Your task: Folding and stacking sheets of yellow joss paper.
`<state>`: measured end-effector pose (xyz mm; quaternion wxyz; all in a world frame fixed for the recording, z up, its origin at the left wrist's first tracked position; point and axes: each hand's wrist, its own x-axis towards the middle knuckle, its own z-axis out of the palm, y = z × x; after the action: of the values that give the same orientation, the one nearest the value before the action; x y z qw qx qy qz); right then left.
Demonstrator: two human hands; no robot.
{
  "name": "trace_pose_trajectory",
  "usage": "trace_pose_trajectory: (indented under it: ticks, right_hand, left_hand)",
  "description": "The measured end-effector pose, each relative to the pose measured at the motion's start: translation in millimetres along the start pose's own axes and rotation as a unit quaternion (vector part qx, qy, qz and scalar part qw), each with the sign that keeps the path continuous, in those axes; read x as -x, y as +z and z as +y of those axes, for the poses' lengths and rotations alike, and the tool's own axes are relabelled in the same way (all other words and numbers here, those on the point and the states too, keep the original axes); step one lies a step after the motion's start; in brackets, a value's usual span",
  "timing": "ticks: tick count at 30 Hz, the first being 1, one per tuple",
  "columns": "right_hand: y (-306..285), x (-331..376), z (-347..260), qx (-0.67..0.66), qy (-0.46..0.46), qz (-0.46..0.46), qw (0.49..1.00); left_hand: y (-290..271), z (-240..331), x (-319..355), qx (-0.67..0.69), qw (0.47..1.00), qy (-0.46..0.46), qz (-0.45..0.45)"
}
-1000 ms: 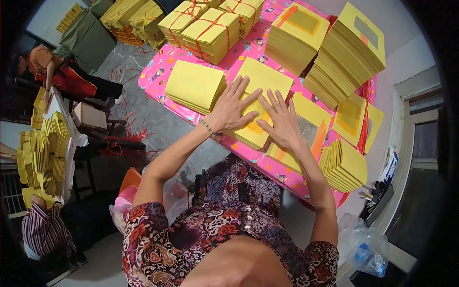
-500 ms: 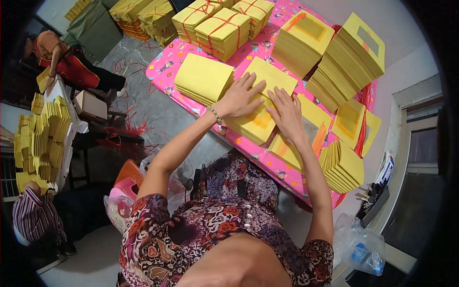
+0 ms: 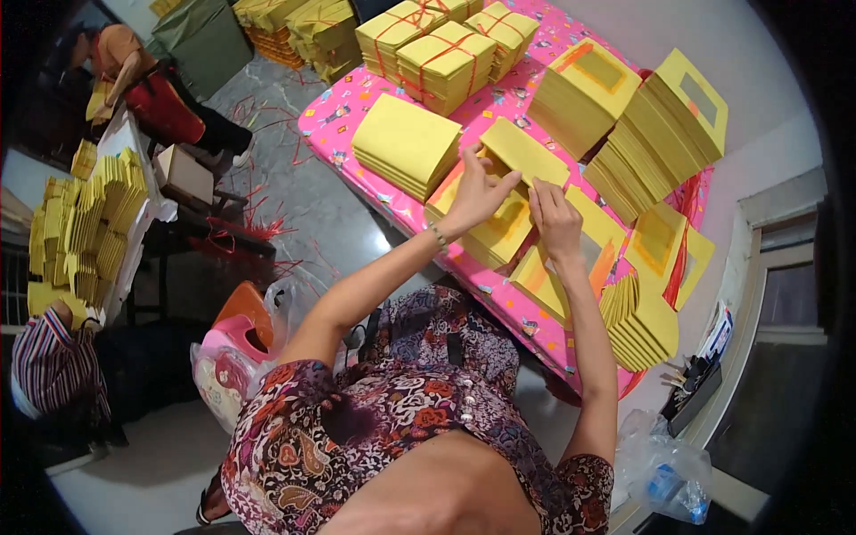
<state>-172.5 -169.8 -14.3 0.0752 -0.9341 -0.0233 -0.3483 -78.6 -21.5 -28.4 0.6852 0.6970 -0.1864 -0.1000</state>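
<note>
A yellow paper sheet [image 3: 528,153] has its near edge raised above a stack of yellow paper with an orange printed square [image 3: 506,221]. My left hand [image 3: 481,198] grips the sheet's near left part, fingers bent over the edge and thumb stretched toward the right hand. At the near right corner, my right hand [image 3: 557,225] pinches the edge with its fingers curled. Left of them lies a pile of folded yellow paper [image 3: 406,143]. Another printed stack [image 3: 546,275] sits partly under my right wrist.
Red-tied yellow bundles [image 3: 446,62] stand at the back of the pink-covered table [image 3: 334,134]. Tall yellow stacks [image 3: 655,134] lean at the right, with a fanned pile [image 3: 637,321] nearer. Two people work at another table on the left. A clear plastic bag [image 3: 664,473] lies lower right.
Both hands went from lying flat on the paper to curled fingers at the sheet's near edge, which has come up. The whole view has shifted slightly.
</note>
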Motion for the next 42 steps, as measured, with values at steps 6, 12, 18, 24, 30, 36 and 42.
trace_pose_trajectory:
  ticks: [6, 12, 18, 24, 30, 36, 42]
  right_hand:
    - [-25, 3, -24, -0.025, -0.021, -0.044, 0.999]
    - [-29, -28, -12, -0.091, 0.094, 0.023, 0.991]
    - [22, -73, -8, -0.340, 0.240, -0.067, 0.907]
    - [69, -116, -47, -0.379, 0.203, -0.117, 0.895]
    - [116, -125, -53, -0.280, 0.146, -0.161, 0.935]
    - [140, -117, -41, -0.250, 0.140, -0.291, 0.913]
    - [138, -119, -45, -0.187, 0.107, -0.329, 0.919]
  left_hand:
    - [10, -21, -16, 0.089, 0.995, 0.016, 0.051]
    - [-22, 32, -5, 0.191, 0.981, 0.037, 0.017]
    - [-84, 62, -11, 0.200, 0.977, 0.019, 0.078]
    - [-157, 25, -25, 0.068, 0.985, 0.067, 0.145]
    - [-187, -3, -31, -0.167, 0.961, 0.080, 0.207]
    - [-194, -37, -27, -0.238, 0.960, 0.027, 0.147]
    - [-192, -53, -28, -0.299, 0.936, 0.059, 0.174]
